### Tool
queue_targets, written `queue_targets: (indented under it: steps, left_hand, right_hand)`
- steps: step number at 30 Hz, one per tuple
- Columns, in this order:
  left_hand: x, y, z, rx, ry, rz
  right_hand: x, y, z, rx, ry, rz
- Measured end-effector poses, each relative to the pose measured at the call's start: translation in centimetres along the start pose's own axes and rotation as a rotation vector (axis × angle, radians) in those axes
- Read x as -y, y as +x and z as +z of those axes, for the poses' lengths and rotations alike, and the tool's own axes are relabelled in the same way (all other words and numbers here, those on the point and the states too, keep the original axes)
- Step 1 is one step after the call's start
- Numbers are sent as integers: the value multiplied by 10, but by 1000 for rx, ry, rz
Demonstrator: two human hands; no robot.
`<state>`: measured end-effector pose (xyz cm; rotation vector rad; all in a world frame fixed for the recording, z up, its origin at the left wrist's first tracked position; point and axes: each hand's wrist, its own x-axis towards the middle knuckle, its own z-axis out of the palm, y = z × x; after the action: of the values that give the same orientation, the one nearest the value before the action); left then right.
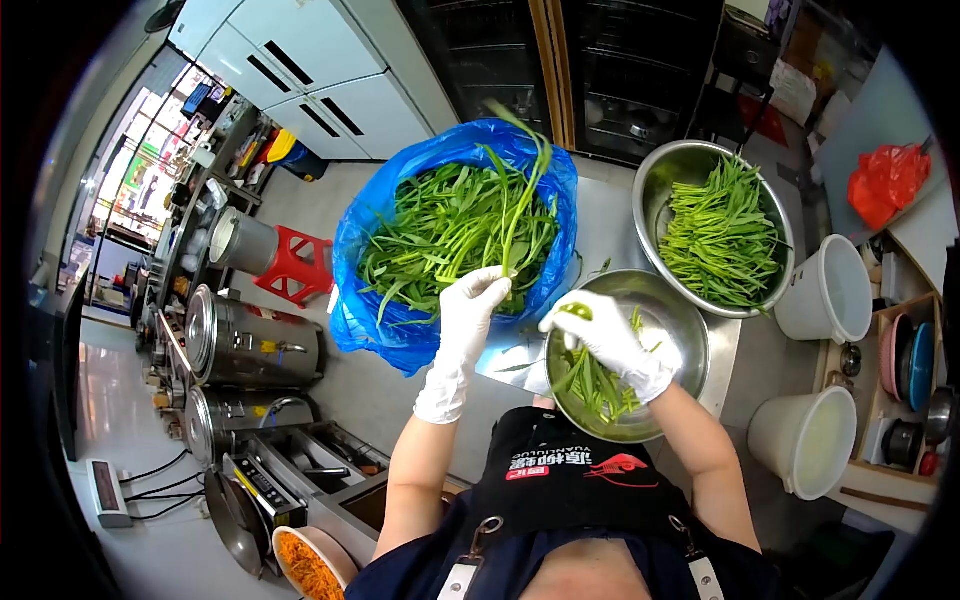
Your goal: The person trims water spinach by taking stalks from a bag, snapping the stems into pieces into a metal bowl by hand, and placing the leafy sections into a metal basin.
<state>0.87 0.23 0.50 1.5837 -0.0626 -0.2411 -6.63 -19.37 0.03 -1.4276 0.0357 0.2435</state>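
Observation:
My left hand (468, 312), in a white glove, pinches the lower end of a long water spinach stalk (516, 215), which rises over a blue plastic bag (362, 262). Loose leafy water spinach (430, 235) fills the bag. My right hand (608, 338), gloved too, is curled around short green stem pieces (577, 311) above the near steel bowl (694, 318). Inside that bowl lie some cut leaves and stems (597, 388). Farther right, a second steel bowl (648, 205) holds a big heap of trimmed greens (722, 235).
Both bowls rest on a metal table (604, 215). White buckets (822, 290) stand to the right, near a shelf with pans. On the left are a red stool (298, 262), large steel pots (255, 338) and a tub of orange shreds (308, 566). Refrigerators (310, 75) line the back.

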Motion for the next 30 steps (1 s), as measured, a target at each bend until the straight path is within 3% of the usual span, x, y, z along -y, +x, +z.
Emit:
queue_targets:
  steps: [2, 4, 5, 6, 8, 10, 15, 18, 22, 23, 24, 26, 27, 30]
  left_hand:
    - [3, -4, -3, 16, 40, -6]
    - [0, -9, -2, 41, 57, -30]
    - [-4, -12, 0, 61, 112, -44]
    - [-9, -16, 4, 93, 106, -62]
    - [-17, -24, 9, 144, 99, -101]
    - [-20, -27, 9, 266, 48, -151]
    - [-22, -33, 1, 431, 110, -220]
    - [-18, -32, -7, 613, 212, -41]
    - [-22, -38, -1, 804, 97, -27]
    - [-22, -42, 5, 777, 111, -100]
    - [-5, -42, 8, 785, 173, -14]
    - [13, -45, 16, 766, 357, -7]
    - [29, -43, 16, 734, 546, 106]
    - [37, -23, 1, 313, 744, 636]
  right_hand:
    - [-2, 2, -15, -110, -3, -102]
    - [6, 4, -21, -285, -296, -295]
    - [12, 4, -22, -380, -575, -539]
    - [22, 2, -21, -367, -667, -589]
    - [26, 11, -22, -338, -1004, -979]
    - [30, 12, -17, -213, -1277, -1032]
    - [21, 6, -11, -32, -1395, -966]
    - [13, -2, -13, -7, -1065, -880]
    - [4, -12, -34, -145, -447, -422]
    - [8, -16, -46, -195, -329, -249]
    - [12, -20, -61, -240, -211, -77]
    - [8, -26, -84, -346, -171, -96]
    - [10, -31, -95, -382, -156, -111]
    - [3, -44, -130, -450, -29, -167]
